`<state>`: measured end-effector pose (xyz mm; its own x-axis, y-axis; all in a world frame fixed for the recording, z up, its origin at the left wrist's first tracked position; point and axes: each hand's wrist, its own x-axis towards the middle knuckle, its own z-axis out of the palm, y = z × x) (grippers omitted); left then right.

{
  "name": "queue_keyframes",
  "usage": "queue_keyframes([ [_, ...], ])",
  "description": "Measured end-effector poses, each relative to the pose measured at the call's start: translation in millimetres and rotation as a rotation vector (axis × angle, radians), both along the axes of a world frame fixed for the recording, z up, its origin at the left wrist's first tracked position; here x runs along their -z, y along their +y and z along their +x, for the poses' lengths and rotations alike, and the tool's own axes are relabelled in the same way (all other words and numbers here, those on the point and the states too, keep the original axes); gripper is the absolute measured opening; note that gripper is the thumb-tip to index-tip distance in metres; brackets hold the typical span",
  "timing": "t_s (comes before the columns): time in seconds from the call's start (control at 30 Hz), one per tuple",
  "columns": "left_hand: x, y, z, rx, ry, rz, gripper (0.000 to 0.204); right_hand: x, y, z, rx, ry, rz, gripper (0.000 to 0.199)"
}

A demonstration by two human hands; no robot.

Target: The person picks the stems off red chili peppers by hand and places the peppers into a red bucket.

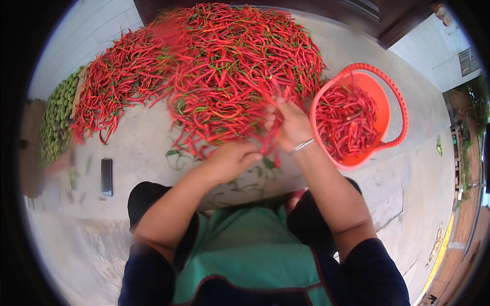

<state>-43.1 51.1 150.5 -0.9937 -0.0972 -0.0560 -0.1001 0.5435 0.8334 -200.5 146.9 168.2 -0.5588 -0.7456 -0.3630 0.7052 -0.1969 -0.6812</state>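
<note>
A big heap of red chili peppers (235,66), many with green stems, lies on the floor in front of me. My right hand (290,122), wearing a silver bracelet, is closed around several chili peppers (274,94) above the heap's near right edge. Some hang below its fingers, a little blurred. Lower and to the left, my left hand (232,160) is closed at the heap's near edge, thumb and fingers curled together. Whatever lies between its fingertips is too blurred to make out. Beside my right hand stands an orange-pink plastic bucket (384,120) partly filled with chili peppers (344,120).
The bucket's arched handle (400,102) leans out to the right. A phone (106,177) lies on the concrete floor at left. Green, roundish produce (58,115) is piled at the far left. Loose green bits (240,186) litter the floor before my knees. Dark doors (347,15) stand behind the heap.
</note>
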Motion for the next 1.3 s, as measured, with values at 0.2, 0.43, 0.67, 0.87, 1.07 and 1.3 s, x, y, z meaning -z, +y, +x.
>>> queue_keyframes([
  [0.2, -4.8, 3.2, -18.4, -0.348, 0.011, 0.336, 0.025, 1.4, 9.8, -10.1, 0.274, -0.092, -0.087, 0.012],
  [0.43, -22.6, 44.9, -55.0, -0.379, 0.423, 1.198, 0.021, -4.9, 49.9, -30.1, 0.346, -0.122, -0.149, 0.013],
  [0.67, -6.3, 7.7, -63.6, -0.363, 0.147, 0.509, 0.02, -11.7, 114.8, -139.2, 0.568, 0.273, 0.169, 0.029],
  [0.87, 33.3, -23.1, -9.7, -0.204, -0.295, -0.244, 0.016, 27.4, 105.7, -128.0, 0.455, 1.288, 0.488, 0.023],
  [1.07, 54.3, -45.3, 46.4, -0.062, -0.282, -0.547, 0.032, 153.6, 61.4, -35.0, -0.814, 1.158, 1.214, 0.031],
  [1.3, 17.8, -57.8, 55.3, -0.113, -0.226, -0.407, 0.029, 220.0, 65.0, -32.6, -0.388, 0.916, 1.359, 0.039],
])
